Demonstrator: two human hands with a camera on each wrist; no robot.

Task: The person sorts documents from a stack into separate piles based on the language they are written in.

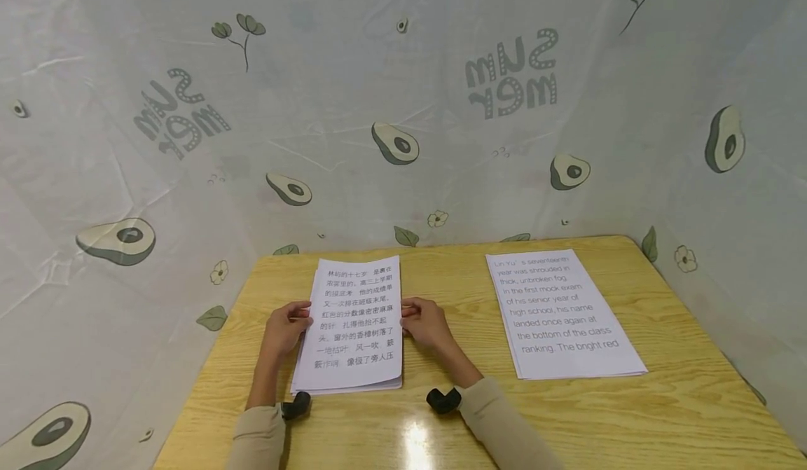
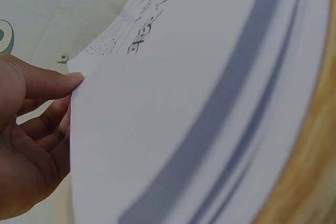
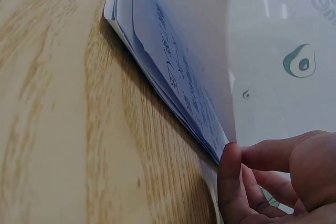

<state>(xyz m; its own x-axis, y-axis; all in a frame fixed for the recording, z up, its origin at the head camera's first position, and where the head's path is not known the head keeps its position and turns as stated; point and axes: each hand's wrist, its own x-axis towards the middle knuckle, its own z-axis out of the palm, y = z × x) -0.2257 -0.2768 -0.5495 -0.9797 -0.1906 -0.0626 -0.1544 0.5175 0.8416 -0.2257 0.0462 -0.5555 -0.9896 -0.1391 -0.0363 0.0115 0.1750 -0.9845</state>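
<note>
A stack of white sheets printed with large Chinese characters (image 1: 356, 323) lies at the left of the table. My left hand (image 1: 286, 328) is at its left edge. In the left wrist view, the thumb and fingers pinch the edge of the top sheet (image 2: 136, 124), which bows upward there. On the opposite side, my right hand (image 1: 430, 324) pinches the right edge between thumb and fingers. The right wrist view shows the top sheet (image 3: 205, 35) lifted off the sheets below (image 3: 163, 61), with print visible in the gap.
A second stack of paper, printed in English (image 1: 564, 316), lies on the right side of the wooden table (image 1: 447, 274). A pale curtain with avocado prints (image 1: 353, 71) hangs behind and at both sides. Black wrist mounts (image 1: 444, 401) sit at both cuffs.
</note>
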